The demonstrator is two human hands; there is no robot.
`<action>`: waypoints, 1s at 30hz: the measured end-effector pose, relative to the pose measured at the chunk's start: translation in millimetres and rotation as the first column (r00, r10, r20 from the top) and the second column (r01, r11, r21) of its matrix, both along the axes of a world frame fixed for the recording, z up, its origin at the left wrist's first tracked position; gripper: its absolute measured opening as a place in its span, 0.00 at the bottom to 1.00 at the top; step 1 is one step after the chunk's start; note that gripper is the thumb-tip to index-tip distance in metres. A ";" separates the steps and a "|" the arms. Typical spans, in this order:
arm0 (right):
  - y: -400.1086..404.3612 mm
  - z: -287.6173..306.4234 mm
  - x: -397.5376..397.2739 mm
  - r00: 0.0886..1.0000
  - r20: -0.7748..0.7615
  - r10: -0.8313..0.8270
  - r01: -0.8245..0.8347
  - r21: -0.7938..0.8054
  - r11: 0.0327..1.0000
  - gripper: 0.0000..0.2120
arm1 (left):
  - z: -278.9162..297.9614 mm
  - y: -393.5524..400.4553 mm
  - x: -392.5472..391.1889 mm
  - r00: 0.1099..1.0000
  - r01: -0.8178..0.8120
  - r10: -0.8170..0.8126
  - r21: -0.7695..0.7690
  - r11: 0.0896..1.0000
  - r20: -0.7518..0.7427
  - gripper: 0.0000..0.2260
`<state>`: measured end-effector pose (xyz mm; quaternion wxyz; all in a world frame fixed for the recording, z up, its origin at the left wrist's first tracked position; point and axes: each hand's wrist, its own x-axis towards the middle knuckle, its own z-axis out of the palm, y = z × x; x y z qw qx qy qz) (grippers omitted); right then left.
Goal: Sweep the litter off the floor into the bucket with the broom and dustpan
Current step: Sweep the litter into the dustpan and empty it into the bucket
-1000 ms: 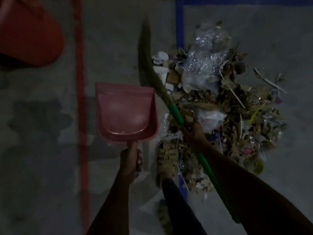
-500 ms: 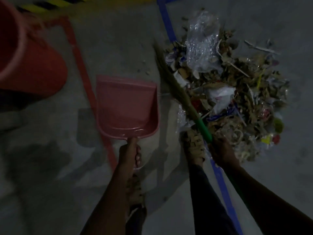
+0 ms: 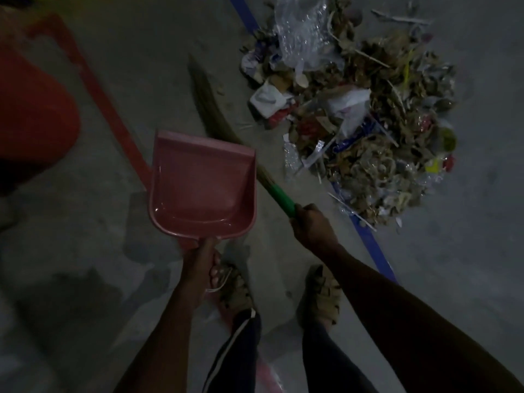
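The concrete floor (image 3: 147, 61) fills the view, dim and stained, and everything is placed here from the pink dustpan (image 3: 202, 185) held low at centre. Far left of the dustpan, cut by the frame edge, stands the red bucket (image 3: 34, 114), well apart from it. Up and to the right of the dustpan lies the litter pile (image 3: 365, 114): dry leaves, scraps of paper, sticks and wrappers, with a crumpled clear plastic bag (image 3: 303, 32) at its far end and a white bag (image 3: 351, 106) in its middle. A blue tape line (image 3: 368, 242) runs under the pile, passing to the right of the dustpan; a red tape line (image 3: 113, 120) slants down toward the dustpan's left edge.

The broom (image 3: 215, 114) crosses just beside the dustpan's right wall, its bristle end on bare floor beyond the pan's mouth, apart from the pile, its green handle (image 3: 280, 198) coming back to the right hand (image 3: 312, 228). That hand's fingers are curled tight round the handle. The left hand (image 3: 202, 265) grips the dustpan's handle directly below the pan, fingers wrapped round it and pressed together, nails showing. The pan holds no litter that can be seen.

Below the dustpan, two sandalled feet (image 3: 235, 290) stand on the floor in dark trousers, one carrying a white stripe
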<state>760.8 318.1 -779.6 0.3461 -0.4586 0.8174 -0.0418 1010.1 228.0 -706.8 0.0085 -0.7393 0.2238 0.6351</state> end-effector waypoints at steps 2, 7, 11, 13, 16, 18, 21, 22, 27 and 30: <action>12.3 -8.9 -1.6 0.995 0.004 -0.100 0.100 0.041 0.994 0.18 | -4.1 13.5 -5.7 1.000 0.025 -0.025 0.011 1.000 0.006 0.19; 88.8 -17.5 -38.6 0.959 0.000 -0.284 0.282 0.123 0.952 0.17 | -8.2 48.9 -18.5 0.999 0.045 -0.045 -0.010 0.999 0.002 0.19; 171.9 2.1 -72.0 0.968 -0.093 -0.231 0.238 0.076 0.968 0.17 | -12.0 82.1 -31.2 1.000 0.009 -0.009 0.004 1.000 -0.016 0.20; 207.0 19.7 -86.8 0.974 -0.106 -0.198 0.201 0.015 0.980 0.21 | -14.6 98.1 -42.5 0.999 0.001 0.000 0.022 1.000 -0.035 0.20; 246.3 41.2 -110.4 0.979 -0.148 -0.139 0.136 -0.034 0.990 0.24 | -15.1 117.4 -65.1 0.998 0.036 -0.033 0.046 0.998 -0.050 0.20; 267.3 47.5 -125.8 0.968 -0.187 -0.167 0.152 -0.092 0.984 0.24 | -14.6 133.5 -82.7 0.997 0.070 -0.070 0.032 0.997 -0.026 0.22; 285.1 47.7 -144.2 0.951 -0.207 -0.230 0.195 -0.174 0.965 0.26 | -17.7 157.8 -111.9 0.992 0.129 -0.129 0.006 0.992 0.004 0.22; 287.5 44.5 -150.3 0.941 -0.213 -0.264 0.228 -0.179 0.957 0.25 | -20.2 165.2 -123.5 0.989 0.145 -0.145 0.012 0.989 -0.001 0.22; 288.4 9.6 -172.1 0.857 -0.301 -0.419 0.399 -0.127 0.908 0.26 | -49.7 185.2 -160.3 0.973 0.233 -0.232 0.073 0.970 -0.018 0.21; 280.8 -12.8 -182.3 0.781 -0.301 -0.547 0.528 -0.150 0.836 0.25 | -75.0 192.0 -167.2 0.949 0.313 -0.306 0.138 0.940 -0.071 0.21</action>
